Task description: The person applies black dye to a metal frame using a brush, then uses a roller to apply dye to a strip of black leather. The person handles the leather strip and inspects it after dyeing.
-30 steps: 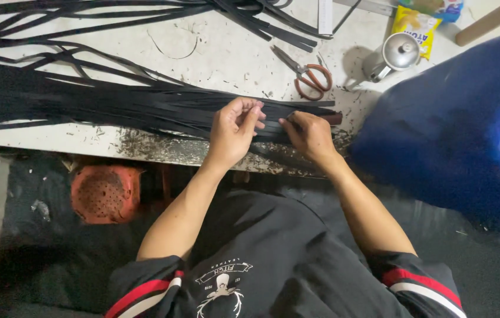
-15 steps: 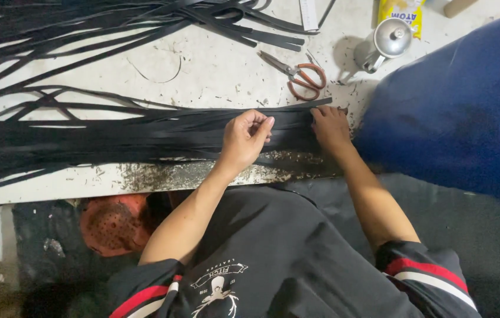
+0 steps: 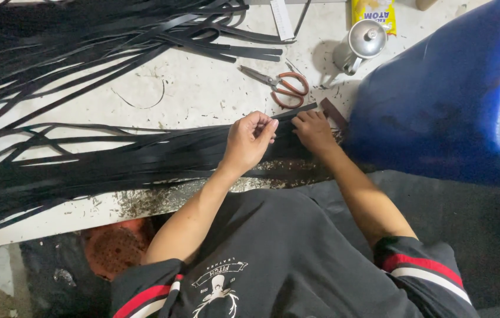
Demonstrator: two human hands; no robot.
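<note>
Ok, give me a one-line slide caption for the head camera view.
Both hands, left hand and right hand, gather a bundle of black strips on a white worktable, orange-handled scissors nearby.

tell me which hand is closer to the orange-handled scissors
Right. The right hand lies on the black strips just below the scissors. The left hand pinches the strips further to the left and lower, so it is a bit farther away.

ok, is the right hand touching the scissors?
Apart. The head view shows the right hand resting on the black strips, with bare tabletop between its fingers and the orange-handled scissors.
</note>
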